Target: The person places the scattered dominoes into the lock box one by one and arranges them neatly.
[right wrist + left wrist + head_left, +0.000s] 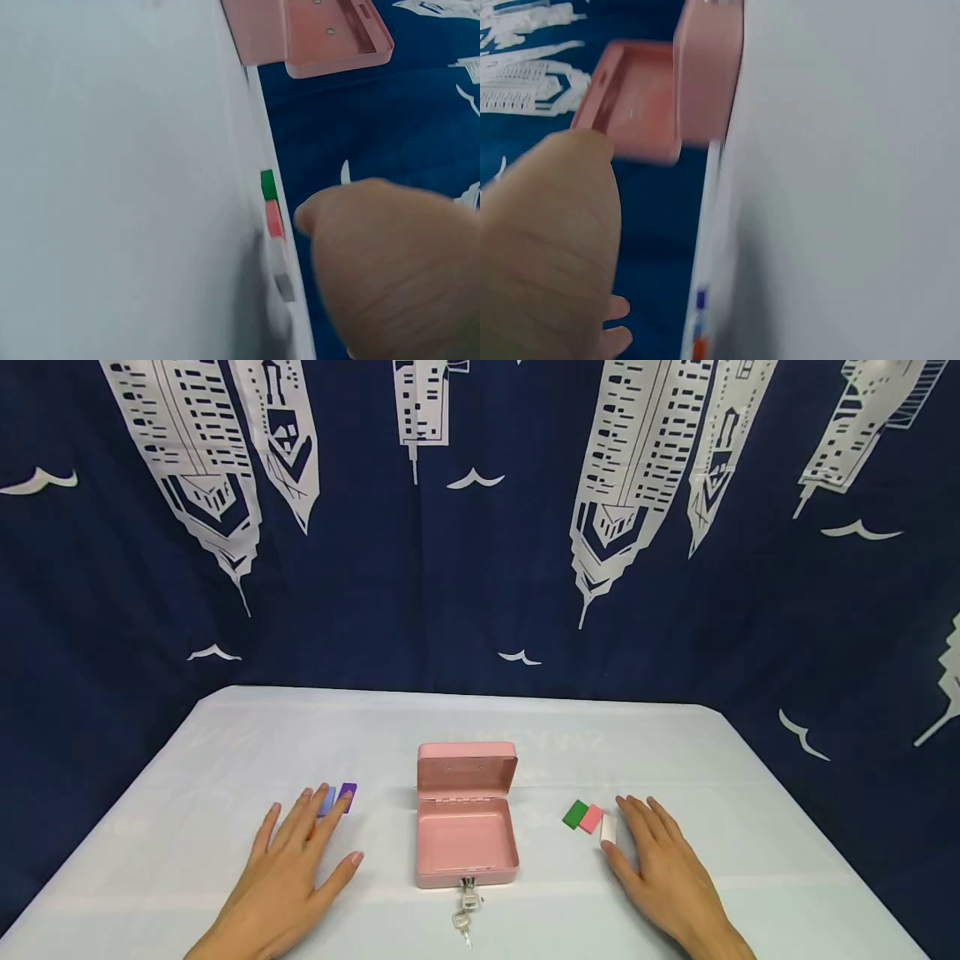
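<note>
Between my hands stands a pink metal box [467, 837] with its lid [467, 770] raised; nothing lies inside. Keys [462, 923] hang from the lock at its front. My left hand [288, 881], fingers spread, is left of the box, over a few small pieces: a blue one [327, 801], a purple one [348, 792] and an orange one [699, 348], partly hidden in the head view. My right hand [670, 868] is on the other side, fingers extended, beside a white piece [608, 828]. A pink piece [591, 818] and a green piece [575, 814] lie near it. Neither hand grips anything.
A white table [315, 727] carries everything. Behind it hangs a dark blue cloth [450, 577] with white buildings and birds printed upside down. In both wrist views the box's raised lid shows near the top.
</note>
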`<state>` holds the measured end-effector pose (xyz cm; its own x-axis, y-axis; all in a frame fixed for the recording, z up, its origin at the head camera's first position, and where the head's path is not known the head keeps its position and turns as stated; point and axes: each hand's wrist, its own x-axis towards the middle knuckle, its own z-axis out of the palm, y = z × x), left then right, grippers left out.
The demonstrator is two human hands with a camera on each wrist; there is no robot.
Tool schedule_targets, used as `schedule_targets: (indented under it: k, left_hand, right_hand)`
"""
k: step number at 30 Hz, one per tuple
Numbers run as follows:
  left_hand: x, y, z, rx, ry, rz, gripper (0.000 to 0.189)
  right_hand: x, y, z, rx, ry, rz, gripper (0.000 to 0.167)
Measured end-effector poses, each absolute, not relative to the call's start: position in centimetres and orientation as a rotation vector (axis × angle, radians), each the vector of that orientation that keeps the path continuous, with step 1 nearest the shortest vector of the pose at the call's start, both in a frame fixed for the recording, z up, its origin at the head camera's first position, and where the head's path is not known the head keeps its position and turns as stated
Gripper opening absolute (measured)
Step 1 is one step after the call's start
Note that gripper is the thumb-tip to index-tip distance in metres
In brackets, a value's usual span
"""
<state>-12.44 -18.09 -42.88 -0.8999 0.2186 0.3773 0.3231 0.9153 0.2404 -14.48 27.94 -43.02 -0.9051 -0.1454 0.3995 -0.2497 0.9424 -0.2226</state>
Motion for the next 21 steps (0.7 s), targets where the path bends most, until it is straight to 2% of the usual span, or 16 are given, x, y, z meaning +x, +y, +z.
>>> schedule_targets:
  k: [5,12,21]
  left_hand:
    - [-12.7,-16.5,-43.8,-0.469,-2.713,-0.641,0.070]
    - [-13.1,-15.4,-43.2,-0.393,-2.840,-1.048,0.077]
    - [-15.0,-13.3,-42.1,-0.506,-2.779,-1.503,0.081]
  right_hand:
    - [-15.1,27.9,-43.9,0.307,-2.716,0.396,0.058]
    - [-16.2,28.0,-44.6,0.355,-2.662,0.609,0.044]
    - [-16.6,28.1,-44.7,0.325,-2.656,0.717,0.046]
